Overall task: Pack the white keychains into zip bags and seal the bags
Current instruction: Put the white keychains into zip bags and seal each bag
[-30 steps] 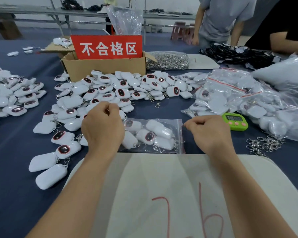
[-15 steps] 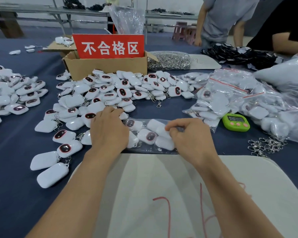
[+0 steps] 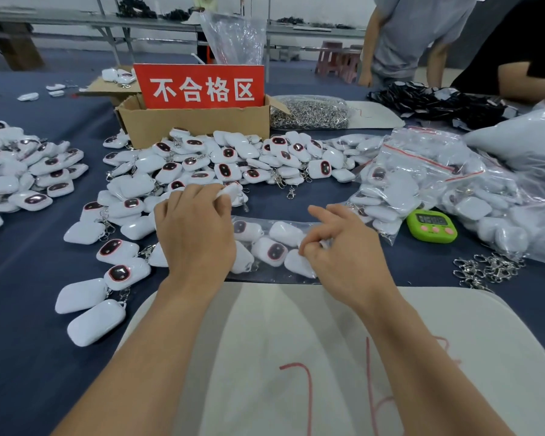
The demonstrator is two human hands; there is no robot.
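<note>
1. Where the blue tablecloth (image 3: 26, 357) meets the white pad (image 3: 296, 341), the zip bag (image 3: 283, 226) lies flat at the centre of the scene. Several packed keychains (image 3: 276, 251) show through its film.
2. Right hand (image 3: 343, 253): the thumb and bent fingers pinch the zip bag at its right part, while the index finger (image 3: 321, 217) sticks out straight above the film.
3. Left hand (image 3: 195, 237): it lies palm down over the bag's left end, and its fingertips curl on a white keychain (image 3: 232, 191) at the near edge of the main heap.
4. Main heap (image 3: 233, 162): loose white keychains, many showing dark, red-rimmed faces, lie just beyond the bag and trail toward the near left.
5. Cardboard box (image 3: 195, 127): it stands behind the heap and carries a red sign (image 3: 202, 86) with white characters.
6. Green timer (image 3: 431, 225): it sits to the right of the bag, just beside the filled bags (image 3: 422, 174).
7. Metal clasps (image 3: 485, 269): a loose cluster lies on the cloth at the near right.
8. Second heap (image 3: 22, 171): more keychains lie at the left edge.
</note>
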